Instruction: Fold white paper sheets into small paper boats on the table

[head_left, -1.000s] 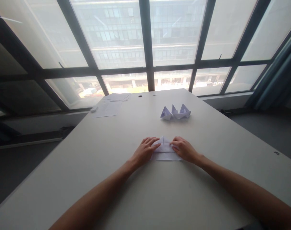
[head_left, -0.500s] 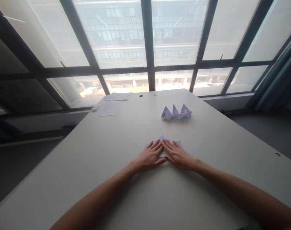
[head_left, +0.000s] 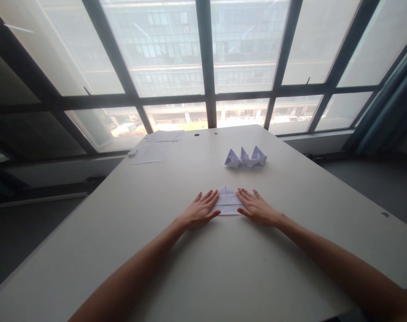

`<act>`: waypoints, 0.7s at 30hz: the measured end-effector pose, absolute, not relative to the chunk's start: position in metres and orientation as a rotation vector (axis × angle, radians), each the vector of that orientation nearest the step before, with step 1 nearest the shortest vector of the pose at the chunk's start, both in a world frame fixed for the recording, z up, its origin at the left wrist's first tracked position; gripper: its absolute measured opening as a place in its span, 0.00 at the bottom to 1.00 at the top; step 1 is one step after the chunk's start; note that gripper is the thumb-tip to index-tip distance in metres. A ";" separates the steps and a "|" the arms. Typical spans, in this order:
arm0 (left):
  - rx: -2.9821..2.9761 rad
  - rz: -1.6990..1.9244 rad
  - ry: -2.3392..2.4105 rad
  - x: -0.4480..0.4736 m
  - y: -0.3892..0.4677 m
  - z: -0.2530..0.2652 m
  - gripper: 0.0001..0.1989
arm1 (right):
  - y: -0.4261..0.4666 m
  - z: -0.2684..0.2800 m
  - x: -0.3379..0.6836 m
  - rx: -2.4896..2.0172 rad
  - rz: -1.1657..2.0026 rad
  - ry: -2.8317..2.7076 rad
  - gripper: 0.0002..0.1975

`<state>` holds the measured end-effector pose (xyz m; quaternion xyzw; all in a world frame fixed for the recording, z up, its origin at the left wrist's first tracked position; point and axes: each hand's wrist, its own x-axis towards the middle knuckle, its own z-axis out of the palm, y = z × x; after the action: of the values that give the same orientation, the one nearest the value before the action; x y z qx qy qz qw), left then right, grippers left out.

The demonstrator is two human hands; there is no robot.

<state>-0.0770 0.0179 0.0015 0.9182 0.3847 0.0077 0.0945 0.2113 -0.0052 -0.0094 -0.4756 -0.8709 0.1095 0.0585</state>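
Note:
A folded sheet of white paper [head_left: 227,208] lies flat on the table between my hands. Its top comes to a point with a crease down the middle, and a straight band runs across below. My left hand [head_left: 200,211] rests flat on the paper's left side, fingers stretched out. On the right side lies my right hand [head_left: 257,209], also flat with its fingers extended. Both palms cover the paper's side edges, so those are hidden.
Beyond my hands, folded paper boats [head_left: 245,158] stand in a row on the white table [head_left: 139,192]. Loose white sheets [head_left: 150,153] lie at the far left, beside a small white object [head_left: 132,153]. Windows rise behind the table's far edge.
My hands have slid apart, from meeting at the middle of the folded paper out to its two sides. The paper's centre and lower band now show.

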 end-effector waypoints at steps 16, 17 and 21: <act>2.738 0.109 1.147 -0.083 0.018 -0.001 0.36 | -0.003 -0.013 0.217 -1.421 0.318 -2.604 0.36; 2.743 0.122 1.151 -0.082 0.017 -0.001 0.36 | -0.003 -0.013 0.217 -1.419 0.315 -2.603 0.36; 2.748 0.131 1.154 -0.080 0.016 0.000 0.35 | -0.002 -0.014 0.217 -1.416 0.314 -2.598 0.36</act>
<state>-0.0800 0.0158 -0.0005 0.9182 0.3856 0.0438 0.0789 0.2172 -0.0022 -0.0142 -0.4742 -0.8702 0.1051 0.0831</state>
